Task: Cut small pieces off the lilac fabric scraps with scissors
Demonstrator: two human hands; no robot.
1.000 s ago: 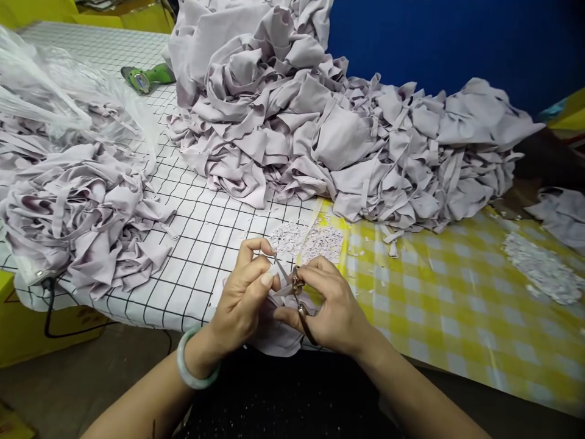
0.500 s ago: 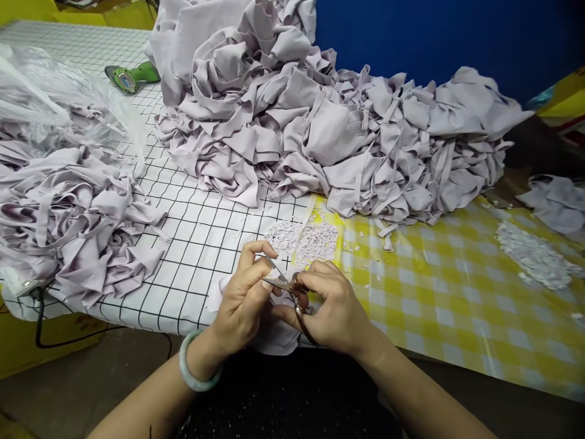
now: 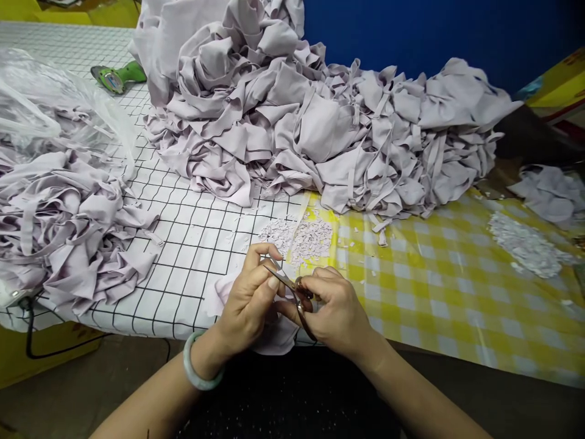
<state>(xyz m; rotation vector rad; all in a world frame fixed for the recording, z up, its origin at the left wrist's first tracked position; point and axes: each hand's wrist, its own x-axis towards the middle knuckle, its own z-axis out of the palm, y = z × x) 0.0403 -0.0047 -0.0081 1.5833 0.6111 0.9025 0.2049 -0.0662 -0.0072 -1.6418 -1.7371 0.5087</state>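
My left hand (image 3: 249, 302), with a pale green bangle on the wrist, pinches a piece of pale lilac fabric (image 3: 274, 338) at the table's near edge. My right hand (image 3: 336, 311) grips small scissors (image 3: 292, 289) with brownish handles. Their blades point up and left and touch the fabric between my left fingers. Just beyond my hands lies a small heap of tiny lilac fabric clippings (image 3: 299, 235).
A big pile of lilac fabric pieces (image 3: 311, 116) fills the back of the table. Another pile (image 3: 68, 213) lies at the left, partly under a clear plastic bag (image 3: 55, 103). A green tool (image 3: 116, 76) is at the back left. More clippings (image 3: 525, 244) lie on the yellow checked cloth (image 3: 434, 286).
My hands stay together with the scissors on the fabric; the blades have tilted slightly. The camera has shifted, so the scene sits a little lower left.
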